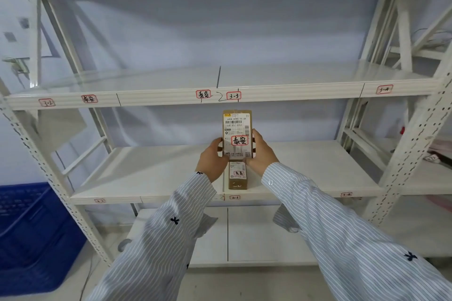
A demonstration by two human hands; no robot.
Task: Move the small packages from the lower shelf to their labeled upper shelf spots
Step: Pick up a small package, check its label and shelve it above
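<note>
Both hands hold one small package [236, 133] up in the air, the left hand [212, 157] on its left edge and the right hand [262, 150] on its right edge. It is a brown box wrapped in shiny tape, standing tall, with a white paper label on the front. A red-edged sticker [240, 140] on it says 泰安. The box looks light and stiff, since the fingers only pinch its lower sides. The tape may be slippery, so holding both edges low down seems a good way.

Just below it, a second package [237, 175] lies on the lower shelf [151, 178], marked 青岛.

Above is the upper shelf [171, 99]. Its front edge has a matching 泰安 sticker [89, 99] far to the left. A 青岛 sticker [203, 94] sits near the middle.
</note>
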